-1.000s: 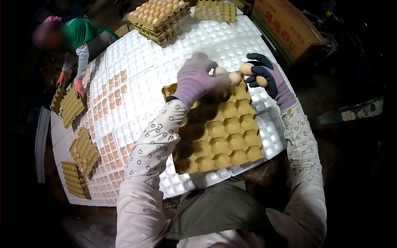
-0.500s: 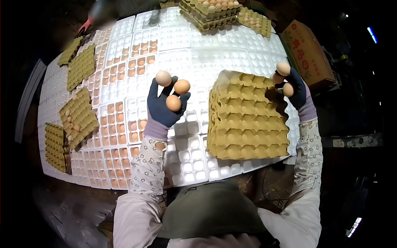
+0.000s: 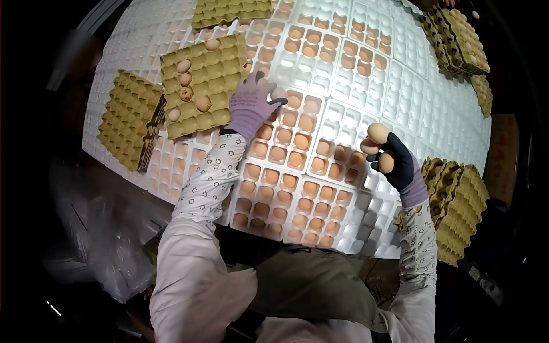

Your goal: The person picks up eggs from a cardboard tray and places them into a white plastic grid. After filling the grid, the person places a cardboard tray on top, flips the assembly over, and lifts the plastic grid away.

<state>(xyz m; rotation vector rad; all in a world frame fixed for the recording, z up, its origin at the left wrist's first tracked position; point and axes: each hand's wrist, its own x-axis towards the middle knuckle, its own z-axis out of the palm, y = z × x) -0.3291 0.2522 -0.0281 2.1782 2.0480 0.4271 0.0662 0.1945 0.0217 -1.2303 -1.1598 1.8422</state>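
My left hand (image 3: 251, 106), in a purple glove with dark fingertips, is palm down between a pulp egg tray and a white plastic egg tray (image 3: 299, 168). Its thumb and a finger are apart beside a pale egg (image 3: 278, 93) at that tray's upper corner; the underside of the hand is hidden. My right hand (image 3: 397, 163) is closed around three eggs: an upper egg (image 3: 378, 133), a middle egg (image 3: 369, 146) and a lower egg (image 3: 386, 162). It hovers above a partly filled white tray.
A pulp egg tray (image 3: 220, 63) with several eggs, some dark-marked, lies at left. Pulp trays (image 3: 128, 117) stand near it, with another stack (image 3: 460, 211) at right. Egg-filled pulp trays (image 3: 452, 43) are at the far right. A carton (image 3: 503, 148) stands beyond the right edge.
My view has swung left. My left hand has turned from palm up with three eggs to palm down over the trays; those eggs no longer show in it. My right hand still holds its eggs.
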